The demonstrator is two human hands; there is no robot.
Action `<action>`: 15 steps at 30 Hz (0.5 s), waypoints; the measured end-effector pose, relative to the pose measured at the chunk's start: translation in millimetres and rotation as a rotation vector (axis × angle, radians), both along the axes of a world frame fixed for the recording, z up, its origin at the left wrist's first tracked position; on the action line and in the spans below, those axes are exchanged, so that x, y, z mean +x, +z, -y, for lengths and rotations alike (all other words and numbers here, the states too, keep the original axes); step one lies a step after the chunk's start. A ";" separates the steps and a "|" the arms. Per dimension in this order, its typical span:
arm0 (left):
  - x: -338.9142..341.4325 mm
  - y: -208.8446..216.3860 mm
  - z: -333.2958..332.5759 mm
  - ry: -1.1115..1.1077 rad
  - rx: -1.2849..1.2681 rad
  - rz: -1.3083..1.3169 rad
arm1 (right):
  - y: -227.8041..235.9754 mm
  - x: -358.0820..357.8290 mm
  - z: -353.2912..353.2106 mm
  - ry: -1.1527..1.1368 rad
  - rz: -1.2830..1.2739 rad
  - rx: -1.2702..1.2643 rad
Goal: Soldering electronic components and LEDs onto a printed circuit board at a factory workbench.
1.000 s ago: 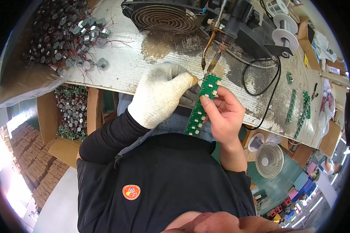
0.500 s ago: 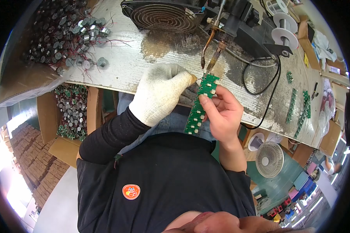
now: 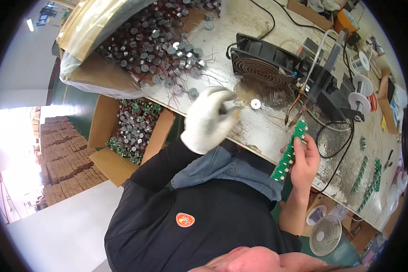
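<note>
1. Spanning the upper part of the view is a long, worn, pale worktop [image 3: 263, 131] stained with dark scorch marks.
2. Sitting on its far left end is an open cardboard box lined with clear plastic [image 3: 95, 59], from which a heap of small grey round components with thin wire leads [image 3: 158, 41] spills onto the surface.
3. Standing below the worktop edge is a second open cardboard box [image 3: 122, 136] filled with the same kind of parts.
4. Resting near the middle of the worktop is a black square fan with a round wire grille [image 3: 260, 63], with a black soldering fixture [image 3: 322, 86] beside it, its copper tips pointing down.
5. Hovering over the worktop just short of the spilled parts is the left hand [image 3: 208, 120] in a white knit glove, fingers curled loosely inward; whether it holds anything cannot be told.
6. Pinching a long, narrow green circuit board strip [image 3: 289, 152] between thumb and fingers is the bare right hand [image 3: 306, 161], which holds the strip tilted with its upper end just below the copper tips.
</note>
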State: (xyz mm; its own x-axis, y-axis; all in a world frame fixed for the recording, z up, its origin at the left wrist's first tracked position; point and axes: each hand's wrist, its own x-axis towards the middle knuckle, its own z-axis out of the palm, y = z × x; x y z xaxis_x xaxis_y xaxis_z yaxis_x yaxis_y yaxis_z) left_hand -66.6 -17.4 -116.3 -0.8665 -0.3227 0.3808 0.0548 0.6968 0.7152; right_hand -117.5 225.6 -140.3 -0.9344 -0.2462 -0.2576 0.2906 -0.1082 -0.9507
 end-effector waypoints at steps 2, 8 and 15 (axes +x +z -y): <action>4.1 -2.1 20.2 0.127 -0.136 -0.012 | 7.7 -1.4 0.1 0.034 0.032 0.030; -3.7 22.3 57.6 0.070 -0.404 0.127 | 8.5 -0.5 2.6 0.149 0.019 0.050; -30.5 43.9 75.5 0.168 -0.454 0.112 | 4.9 2.1 3.9 0.161 -0.059 0.039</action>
